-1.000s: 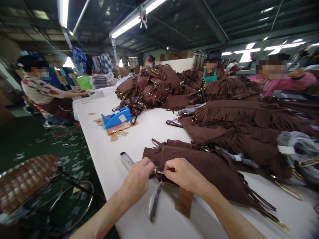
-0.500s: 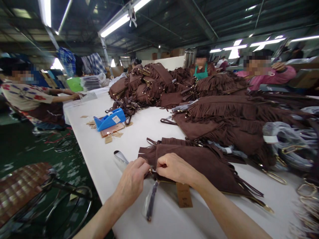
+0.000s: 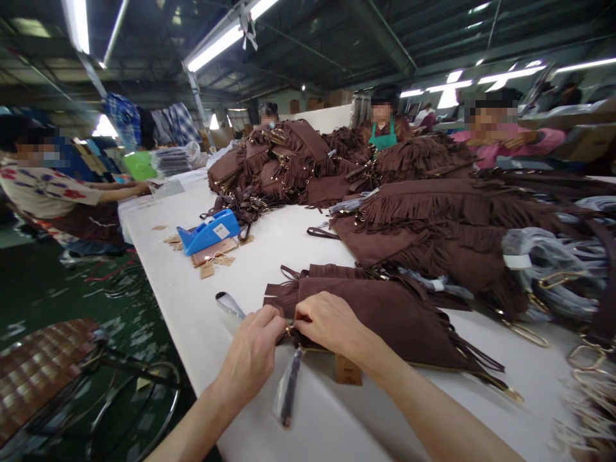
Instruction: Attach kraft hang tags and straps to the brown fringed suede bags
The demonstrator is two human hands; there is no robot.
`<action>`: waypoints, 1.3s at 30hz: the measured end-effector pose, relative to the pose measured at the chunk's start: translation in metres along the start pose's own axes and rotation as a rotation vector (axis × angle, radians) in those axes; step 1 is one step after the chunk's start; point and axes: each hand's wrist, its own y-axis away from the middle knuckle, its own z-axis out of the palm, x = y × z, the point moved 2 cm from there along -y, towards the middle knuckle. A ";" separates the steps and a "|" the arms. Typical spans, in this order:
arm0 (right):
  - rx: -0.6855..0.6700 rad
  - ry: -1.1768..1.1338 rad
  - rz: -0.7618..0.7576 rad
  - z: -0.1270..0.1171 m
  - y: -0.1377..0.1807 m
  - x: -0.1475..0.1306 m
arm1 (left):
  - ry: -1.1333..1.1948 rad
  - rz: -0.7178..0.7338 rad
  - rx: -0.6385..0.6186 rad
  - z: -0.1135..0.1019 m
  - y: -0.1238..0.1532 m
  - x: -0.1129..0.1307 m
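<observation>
A brown suede fringed bag (image 3: 404, 314) lies flat on the white table (image 3: 269, 250) in front of me. My left hand (image 3: 253, 353) and my right hand (image 3: 330, 321) meet at its near corner, both pinched on a small gold metal fitting (image 3: 290, 330). A dark strap in a clear plastic sleeve (image 3: 287, 388) hangs from that corner toward the table edge. A brown paper tag (image 3: 347, 371) pokes out from under my right wrist.
Heaps of the same brown fringed bags (image 3: 433, 212) fill the right and far side. A blue tape dispenser (image 3: 208, 231) sits on a phone with loose tags. Plastic-wrapped straps (image 3: 553, 269) lie at right. Other people work along the table. A woven stool (image 3: 43, 366) stands at left.
My two hands have drawn closer together at the bag's corner, and the right wrist now covers more of the paper tag. The camera has shifted slightly to the right.
</observation>
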 end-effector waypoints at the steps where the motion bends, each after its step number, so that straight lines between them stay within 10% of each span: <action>1: 0.003 0.007 -0.005 0.004 0.002 0.000 | -0.025 0.003 -0.005 0.002 0.002 0.001; 20: -0.056 -0.172 -0.351 0.036 0.010 0.009 | -0.323 0.022 -0.142 0.013 0.020 0.026; 30: 0.052 -0.156 -0.427 0.052 0.021 0.012 | 0.620 -0.486 -0.259 -0.002 0.023 0.014; 39: 0.071 -0.186 -0.398 0.053 0.022 0.011 | 0.156 -0.276 -0.204 0.017 0.010 0.004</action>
